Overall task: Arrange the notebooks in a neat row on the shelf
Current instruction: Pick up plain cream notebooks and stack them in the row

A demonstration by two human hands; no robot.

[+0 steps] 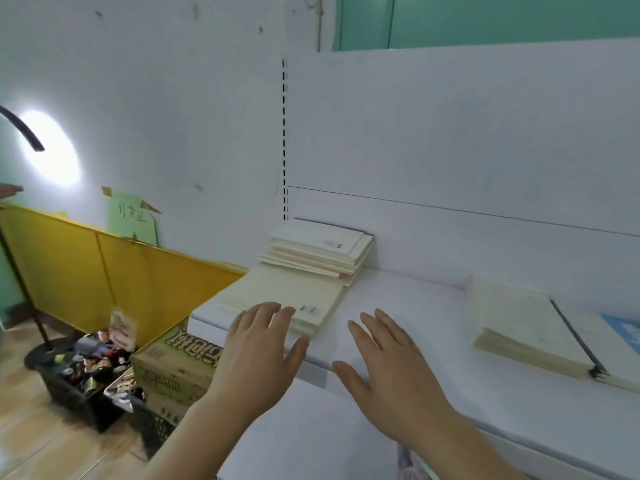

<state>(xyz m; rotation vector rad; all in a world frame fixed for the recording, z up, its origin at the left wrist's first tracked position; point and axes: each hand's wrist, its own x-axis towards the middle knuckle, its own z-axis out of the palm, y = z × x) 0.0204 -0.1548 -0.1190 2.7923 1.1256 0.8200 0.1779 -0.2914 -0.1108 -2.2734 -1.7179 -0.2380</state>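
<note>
Lying under the flat, released left grip point(261, 341): notebook stack point(277, 299); right grip point(388, 358) released beside.

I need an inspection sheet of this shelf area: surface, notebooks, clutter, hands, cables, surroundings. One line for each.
Surface: white shelf, bare strip in the middle.
Job's things: cream notebooks in a near stack, an untidy back stack by the wall, a third stack at right.
Clutter: blue-covered book at far right.
Hands: left hand open, fingertips over the near stack; right hand open over the bare shelf.
Cables: nothing seen.
Surroundings: black basket of packets, cardboard boxes, yellow panel, lamp stand.
</note>
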